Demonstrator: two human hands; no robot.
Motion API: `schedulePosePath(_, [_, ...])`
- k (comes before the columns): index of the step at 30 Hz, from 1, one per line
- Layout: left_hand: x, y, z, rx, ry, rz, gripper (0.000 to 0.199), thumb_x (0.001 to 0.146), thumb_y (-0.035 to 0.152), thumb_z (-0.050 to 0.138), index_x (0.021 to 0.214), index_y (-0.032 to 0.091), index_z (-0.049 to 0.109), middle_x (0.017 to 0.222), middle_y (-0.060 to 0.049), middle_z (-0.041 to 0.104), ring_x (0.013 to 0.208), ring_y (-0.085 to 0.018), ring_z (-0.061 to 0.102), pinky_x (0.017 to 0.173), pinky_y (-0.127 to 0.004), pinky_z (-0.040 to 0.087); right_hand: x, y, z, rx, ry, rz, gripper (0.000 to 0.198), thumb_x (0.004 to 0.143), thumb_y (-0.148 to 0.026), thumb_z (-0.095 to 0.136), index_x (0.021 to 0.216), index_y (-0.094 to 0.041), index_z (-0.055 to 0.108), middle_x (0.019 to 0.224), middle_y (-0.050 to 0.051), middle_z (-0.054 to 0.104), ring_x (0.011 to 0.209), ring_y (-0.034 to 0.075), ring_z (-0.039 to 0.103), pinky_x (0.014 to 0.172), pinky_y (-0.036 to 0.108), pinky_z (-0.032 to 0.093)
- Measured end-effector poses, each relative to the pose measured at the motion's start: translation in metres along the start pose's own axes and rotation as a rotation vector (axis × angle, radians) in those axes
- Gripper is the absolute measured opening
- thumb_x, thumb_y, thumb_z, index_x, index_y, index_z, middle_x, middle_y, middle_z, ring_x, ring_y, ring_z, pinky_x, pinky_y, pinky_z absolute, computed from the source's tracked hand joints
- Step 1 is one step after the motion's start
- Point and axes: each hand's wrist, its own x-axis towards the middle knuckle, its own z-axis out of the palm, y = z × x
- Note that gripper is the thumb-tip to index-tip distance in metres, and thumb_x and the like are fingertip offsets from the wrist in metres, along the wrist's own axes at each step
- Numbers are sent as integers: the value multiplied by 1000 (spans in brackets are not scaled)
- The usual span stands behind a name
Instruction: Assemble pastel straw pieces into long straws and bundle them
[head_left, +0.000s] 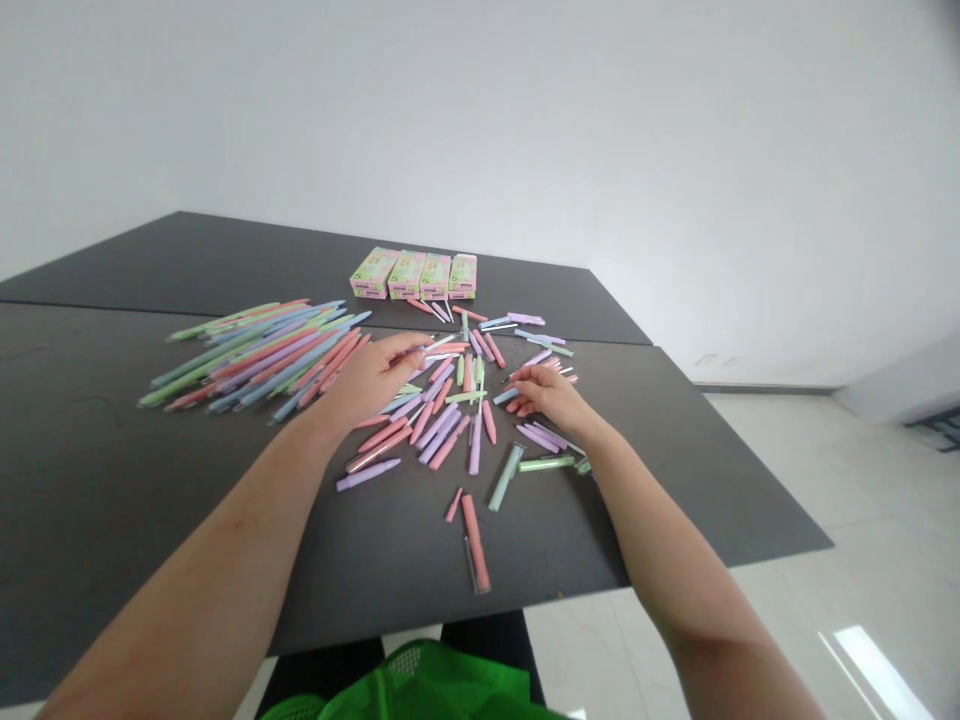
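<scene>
My left hand is closed, thumb and fingers pinched at a thin whitish pen refill by the left edge of the scattered pen parts. My right hand lies low over the right side of the scatter with its fingers curled together. A small dark tip shows at its fingertips, but what they hold is hidden. Between the hands lie loose pen barrels in pink, purple, green and blue, with white refills among them. Nearer me are a green barrel and a pink barrel with a clear clip.
A large pile of pastel pens lies to the left, beside my left hand. Several green and pink boxes stand in a row at the back. The dark table ends at a white wall behind and a tiled floor on the right.
</scene>
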Motion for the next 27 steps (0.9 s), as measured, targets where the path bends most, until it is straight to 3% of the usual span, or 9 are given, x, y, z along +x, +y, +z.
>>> schedulePosePath(6, [2, 10, -14, 51, -58, 22, 41, 89, 40, 44, 117, 19, 66, 98, -5, 73, 88, -22, 63, 84, -32, 48, -1, 6, -5, -225, 42, -104, 17, 81, -25, 59, 96, -19, 57, 72, 1, 66, 41, 11, 61, 33, 19, 39])
schedulePosePath(10, [-1, 7, -17, 50, -67, 35, 42, 89, 40, 43, 117, 19, 66, 96, -5, 73, 89, -22, 64, 88, -34, 47, -8, -5, -1, -451, 191, -250, 19, 80, -21, 53, 96, -19, 64, 65, -2, 63, 39, 9, 53, 41, 21, 38])
schedulePosePath(13, [-3, -3, -18, 66, -59, 33, 40, 89, 40, 44, 116, 20, 66, 94, -5, 74, 90, -22, 65, 95, -35, 45, -13, -20, 17, -572, 252, -395, 20, 79, -17, 52, 91, -18, 68, 61, -1, 62, 45, 11, 49, 49, 24, 39])
schedulePosePath(18, [-9, -19, -22, 89, -56, 54, 40, 89, 42, 45, 114, 20, 67, 99, -5, 74, 93, -23, 66, 99, -38, 43, -6, -36, 77, -826, -151, -735, 23, 81, -9, 52, 89, -16, 73, 91, 7, 72, 82, 17, 63, 79, 29, 46])
schedulePosePath(22, [-15, -23, -27, 57, -20, 36, 41, 88, 42, 45, 114, 20, 67, 108, -5, 72, 98, -23, 65, 96, -37, 46, 15, -38, 119, -977, -212, -805, 25, 86, -12, 50, 96, -13, 73, 99, 11, 72, 91, 21, 63, 85, 31, 44])
schedulePosePath(27, [-19, -28, -31, 32, -16, 38, 39, 87, 45, 47, 111, 23, 69, 103, -3, 74, 102, -24, 64, 103, -40, 43, 34, -36, 140, -1030, -265, -756, 19, 84, -17, 56, 91, -14, 74, 94, 10, 71, 87, 20, 63, 80, 28, 44])
